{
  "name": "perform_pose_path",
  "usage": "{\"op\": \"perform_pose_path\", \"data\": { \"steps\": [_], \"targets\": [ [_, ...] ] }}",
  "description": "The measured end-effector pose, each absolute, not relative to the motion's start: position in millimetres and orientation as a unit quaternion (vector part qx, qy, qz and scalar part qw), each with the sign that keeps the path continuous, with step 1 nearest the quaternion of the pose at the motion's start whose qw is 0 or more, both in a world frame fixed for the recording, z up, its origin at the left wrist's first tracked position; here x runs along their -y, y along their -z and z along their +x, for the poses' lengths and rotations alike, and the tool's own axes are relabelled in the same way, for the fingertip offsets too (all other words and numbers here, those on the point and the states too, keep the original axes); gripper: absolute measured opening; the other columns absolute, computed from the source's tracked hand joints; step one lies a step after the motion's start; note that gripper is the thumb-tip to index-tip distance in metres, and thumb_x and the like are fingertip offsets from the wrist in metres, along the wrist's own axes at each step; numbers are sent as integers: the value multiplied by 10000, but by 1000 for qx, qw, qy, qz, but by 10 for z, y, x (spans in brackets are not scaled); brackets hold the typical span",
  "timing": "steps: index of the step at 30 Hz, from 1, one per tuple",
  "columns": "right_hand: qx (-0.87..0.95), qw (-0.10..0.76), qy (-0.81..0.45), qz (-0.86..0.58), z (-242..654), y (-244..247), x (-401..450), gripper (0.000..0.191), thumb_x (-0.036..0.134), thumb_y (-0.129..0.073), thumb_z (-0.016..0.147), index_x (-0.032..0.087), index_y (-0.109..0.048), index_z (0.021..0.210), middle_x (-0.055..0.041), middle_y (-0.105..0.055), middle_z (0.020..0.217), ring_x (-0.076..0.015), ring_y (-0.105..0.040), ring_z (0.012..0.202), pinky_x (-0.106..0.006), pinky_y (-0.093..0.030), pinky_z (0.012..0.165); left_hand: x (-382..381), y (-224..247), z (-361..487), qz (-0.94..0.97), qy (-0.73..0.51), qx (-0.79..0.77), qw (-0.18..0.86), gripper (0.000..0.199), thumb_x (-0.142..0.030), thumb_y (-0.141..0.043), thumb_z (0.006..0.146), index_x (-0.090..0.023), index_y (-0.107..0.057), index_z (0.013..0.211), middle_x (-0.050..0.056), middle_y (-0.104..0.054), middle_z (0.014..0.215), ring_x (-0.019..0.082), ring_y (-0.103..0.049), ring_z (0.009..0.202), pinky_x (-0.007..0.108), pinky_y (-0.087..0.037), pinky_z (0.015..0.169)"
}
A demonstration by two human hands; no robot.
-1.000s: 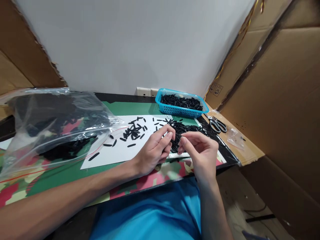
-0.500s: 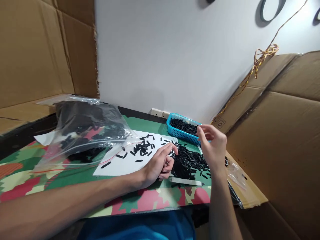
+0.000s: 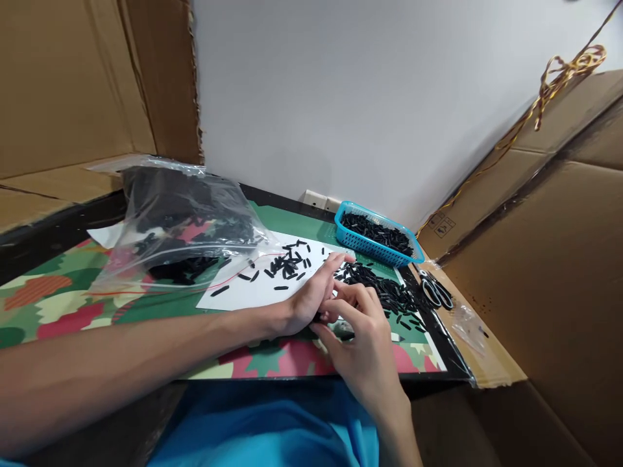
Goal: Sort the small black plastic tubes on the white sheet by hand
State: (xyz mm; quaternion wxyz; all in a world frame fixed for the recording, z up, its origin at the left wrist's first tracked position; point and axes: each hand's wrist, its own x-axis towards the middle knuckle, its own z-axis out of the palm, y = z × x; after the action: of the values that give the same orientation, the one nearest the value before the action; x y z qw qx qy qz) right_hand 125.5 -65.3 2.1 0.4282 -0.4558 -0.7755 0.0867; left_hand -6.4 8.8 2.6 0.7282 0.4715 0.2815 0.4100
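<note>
Cardboard panels [image 3: 549, 259] flank the desk [image 3: 296, 360]. Half a second ago my right hand [image 3: 364, 327] was raised by the blue basket [image 3: 370, 248]; now, at centre frame, its half-open fingers meet my half-curled left hand [image 3: 315, 295]. Something dark [image 3: 317, 317] shows between them; whether either grips it, I cannot tell. Black pieces [image 3: 384, 288] lie heaped right of centre.

Two hands [image 3: 366, 327], one blue basket [image 3: 372, 248], two clear plastic bags [image 3: 195, 217], one pair of scissors [image 3: 437, 293], black strips [image 3: 388, 290] too many to count
</note>
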Motion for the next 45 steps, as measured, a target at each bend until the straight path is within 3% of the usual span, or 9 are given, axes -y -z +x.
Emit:
{"op": "perform_pose_path", "data": {
  "steps": [4,8,15,23,26,31,36,45],
  "targets": [
    [765,439,-61,-466,1154,67,656,201,104,-725,950,266,-804,1039,-68,-721,1122,-262,-623,1024,-412,-541,874,-121,-38,-86,462,-391,-279,745,501,-641,-466,1004,-259,-502,1326,-69,-483,569,132,-412,461,185,-310,447],
    [739,496,-73,-450,1111,115,656,177,128,-699,978,253,-819,1011,-75,-726,1028,-255,-663,986,-399,-556,850,-148,-34,-100,454,-386,-293,747,540,-707,-453,981,-227,-560,1203,-59,-477,562,125,-401,463,195,-325,462],
    [667,577,-216,-420,1118,82,638,128,168,-752,951,261,-840,946,-60,-750,981,-226,-736,911,-357,-606,829,-190,16,-81,465,-379,-346,721,604,-781,-454,934,-200,-613,976,-53,-449,536,103,-336,413,187,-254,397],
    [620,615,-239,-425,1150,123,574,88,202,-767,955,252,-838,942,-56,-797,974,-222,-748,902,-337,-595,801,-148,-45,-93,488,-358,-364,708,314,-532,-551,952,-228,-585,880,-61,-463,546,66,-254,367,164,-169,360],
    [619,620,-231,-424,1181,125,553,105,197,-760,957,257,-845,939,-50,-811,958,-218,-740,881,-330,-584,768,-132,-70,-81,494,-355,-369,702,312,-520,-557,973,-227,-566,866,-66,-450,549,52,-242,374,145,-171,364],
    [559,639,-275,-451,1344,41,533,57,275,-825,908,233,-861,916,-39,-819,842,-188,-726,696,-303,-587,635,-120,-93,-63,504,-349,-369,698,456,-678,-478,1012,-239,-564,925,-80,-424,505,64,-263,354,137,-185,336],
    [504,663,-314,-456,1509,10,474,145,319,-900,822,202,-858,896,-43,-824,837,-166,-715,617,-284,-606,575,-101,-76,-55,544,-326,-314,707,423,-628,-573,1001,-226,-537,875,-96,-398,460,54,-237,333,141,-205,308],
    [479,669,-331,-462,1560,67,396,139,322,-903,805,193,-855,825,-24,-798,744,-129,-662,552,-238,-549,526,-45,-93,-68,576,-315,-283,699,393,-584,-572,1018,-226,-517,865,-103,-421,435,47,-239,326,129,-237,308]
  ]
}}
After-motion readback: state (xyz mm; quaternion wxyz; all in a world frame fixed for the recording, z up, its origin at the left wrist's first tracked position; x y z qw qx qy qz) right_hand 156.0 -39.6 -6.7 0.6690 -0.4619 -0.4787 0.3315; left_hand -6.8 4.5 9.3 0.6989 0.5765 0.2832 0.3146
